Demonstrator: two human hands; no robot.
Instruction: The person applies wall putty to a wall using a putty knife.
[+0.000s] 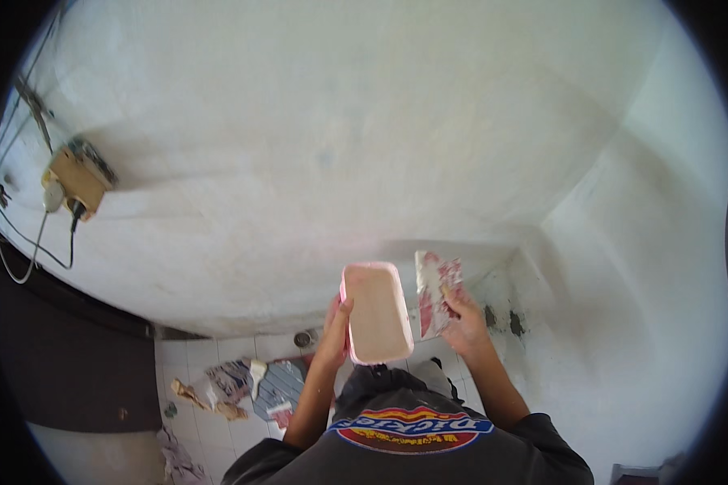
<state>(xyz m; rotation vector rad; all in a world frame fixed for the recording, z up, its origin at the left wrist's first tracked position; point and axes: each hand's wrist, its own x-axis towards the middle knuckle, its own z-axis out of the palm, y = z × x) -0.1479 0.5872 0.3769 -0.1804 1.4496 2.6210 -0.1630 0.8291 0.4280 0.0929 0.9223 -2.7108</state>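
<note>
My left hand (336, 330) is closed on the left side of a pink rectangular tub (370, 265), its thumb over the rim. Smooth beige material (378, 314), which looks like putty or paint, covers the inside of the tub. Beside it, a short way to the right, my right hand (465, 326) grips a flat rectangular spreader (430, 295), red under white smears. The spreader is held upright, apart from the tub, with fingers partly hidden behind it. Both hands are in front of my body, near the foot of a pale wall (299, 145).
At the left, a yellowish socket box (77, 182) with plugs and cables hangs on the wall. On the tiled floor lie a grey-blue board (279, 390), a pale-handled tool (257, 373) and crumpled scraps (228, 380). Dark patches (516, 323) mark the wall corner at right.
</note>
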